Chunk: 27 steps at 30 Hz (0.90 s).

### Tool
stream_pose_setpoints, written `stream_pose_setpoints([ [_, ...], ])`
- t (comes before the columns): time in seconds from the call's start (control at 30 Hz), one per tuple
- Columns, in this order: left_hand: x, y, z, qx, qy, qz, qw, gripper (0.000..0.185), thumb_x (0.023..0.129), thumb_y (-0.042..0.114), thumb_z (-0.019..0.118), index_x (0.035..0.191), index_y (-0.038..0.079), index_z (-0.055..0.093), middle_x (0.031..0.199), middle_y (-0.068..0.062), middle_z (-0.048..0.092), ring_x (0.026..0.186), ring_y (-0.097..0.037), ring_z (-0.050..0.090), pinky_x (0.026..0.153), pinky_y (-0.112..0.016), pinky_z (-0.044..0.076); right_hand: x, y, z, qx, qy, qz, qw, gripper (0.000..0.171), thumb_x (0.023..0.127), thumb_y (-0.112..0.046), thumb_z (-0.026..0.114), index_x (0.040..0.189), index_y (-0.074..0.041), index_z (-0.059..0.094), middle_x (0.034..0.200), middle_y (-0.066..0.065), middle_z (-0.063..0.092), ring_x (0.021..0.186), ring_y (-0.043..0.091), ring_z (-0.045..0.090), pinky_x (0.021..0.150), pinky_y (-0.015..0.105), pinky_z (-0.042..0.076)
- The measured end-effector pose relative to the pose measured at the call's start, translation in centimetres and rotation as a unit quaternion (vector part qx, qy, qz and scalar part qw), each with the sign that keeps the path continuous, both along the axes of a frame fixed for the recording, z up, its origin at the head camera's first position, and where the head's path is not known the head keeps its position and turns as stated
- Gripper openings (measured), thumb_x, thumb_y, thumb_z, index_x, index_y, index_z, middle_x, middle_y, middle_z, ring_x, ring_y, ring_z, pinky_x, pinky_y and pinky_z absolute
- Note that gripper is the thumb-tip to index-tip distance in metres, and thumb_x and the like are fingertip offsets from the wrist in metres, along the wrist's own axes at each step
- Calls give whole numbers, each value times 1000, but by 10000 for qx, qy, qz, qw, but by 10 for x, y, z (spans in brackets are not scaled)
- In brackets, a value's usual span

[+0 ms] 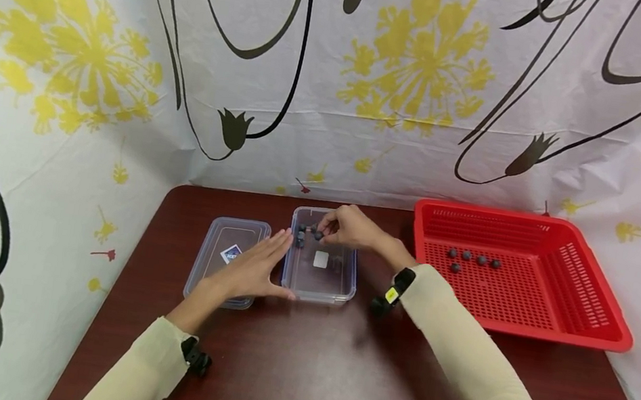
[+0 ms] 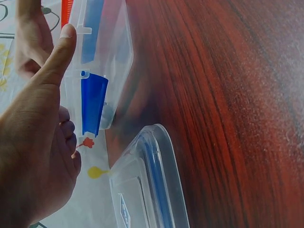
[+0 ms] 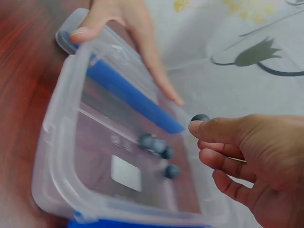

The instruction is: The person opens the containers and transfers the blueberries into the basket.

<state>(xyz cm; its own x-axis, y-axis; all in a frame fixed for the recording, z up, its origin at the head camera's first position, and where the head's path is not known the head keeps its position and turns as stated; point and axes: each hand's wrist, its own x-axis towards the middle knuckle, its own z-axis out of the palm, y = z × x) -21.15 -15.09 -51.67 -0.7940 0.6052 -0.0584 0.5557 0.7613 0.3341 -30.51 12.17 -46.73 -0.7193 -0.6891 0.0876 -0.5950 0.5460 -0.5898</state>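
Observation:
A clear plastic container [image 1: 316, 297] stands open at the table's middle, with several small dark balls [image 1: 299, 237] at its far end. My left hand [image 1: 262, 263] lies flat against its left wall, fingers straight, thumb [image 2: 59, 52] along the near corner. My right hand [image 1: 327, 230] hovers over the far end and pinches one dark ball [image 3: 200, 117] at its fingertips, above the balls inside [image 3: 159, 147]. The right wrist view shows the container's rim [image 3: 52, 137] and the left hand [image 3: 128, 28] behind it.
The container's clear lid [image 1: 227, 248] lies flat just left of it, under my left wrist. A red perforated basket [image 1: 586, 326] sits at the right with several dark balls [image 1: 472, 257] inside. Patterned cloth walls close the table's back and sides.

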Motion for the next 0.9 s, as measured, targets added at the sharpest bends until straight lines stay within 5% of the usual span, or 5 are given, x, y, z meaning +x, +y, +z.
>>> stream_pose_setpoints([
  [0.23, 1, 0, -2, 54, 23, -3, 10000, 129, 84, 76, 73, 169, 2, 10, 178, -14, 4, 165, -31, 7, 132, -51, 15, 8, 49, 26, -169, 293, -119, 9994, 17, 82, -7, 91, 96, -7, 82, 84, -2, 78, 79, 10, 72, 75, 29, 60],
  [0.5, -1, 0, 2, 34, 40, -12, 10000, 129, 84, 75, 74, 169, 2, 11, 178, -13, 4, 165, -29, 5, 132, -51, 14, 13, 122, 48, 277, 483, -518, 9971, 16, 84, -9, 90, 99, -10, 82, 87, -3, 78, 81, 11, 71, 73, 27, 57],
  [0.9, -1, 0, 2, 52, -52, 11, 10000, 129, 84, 76, 73, 170, 3, 10, 179, -11, 1, 165, -29, 4, 132, -51, 14, 7, 227, 35, 844, 456, -1094, 9894, 11, 87, -12, 88, 96, -9, 82, 83, -5, 75, 73, 5, 65, 65, 23, 52],
])
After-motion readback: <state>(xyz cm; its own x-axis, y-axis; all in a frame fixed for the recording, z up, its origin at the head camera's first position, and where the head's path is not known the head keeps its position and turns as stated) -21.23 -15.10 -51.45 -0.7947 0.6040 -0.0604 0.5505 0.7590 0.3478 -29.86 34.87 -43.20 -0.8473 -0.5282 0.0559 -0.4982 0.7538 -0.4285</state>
